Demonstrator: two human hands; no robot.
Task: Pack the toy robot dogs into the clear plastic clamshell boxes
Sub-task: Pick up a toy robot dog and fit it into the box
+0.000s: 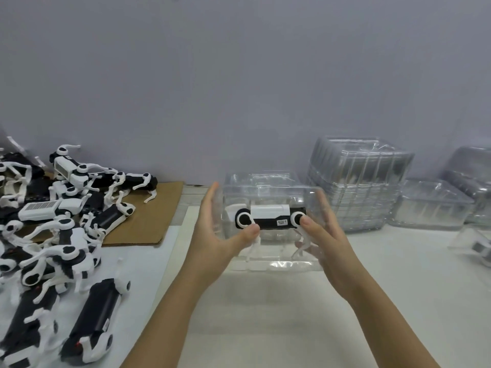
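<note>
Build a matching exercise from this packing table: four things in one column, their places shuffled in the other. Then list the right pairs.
Things
1. pile of loose toy dogs
2. stack of empty clamshell boxes
3. cardboard sheet
4. single toy dog

Places
A. inside the clear box held between the left hand and right hand
B. at the back, right of the held box
C. on the left side of the table
D. lying flat, partly under the pile

Pairs: 1-C, 2-B, 3-D, 4-A
</note>
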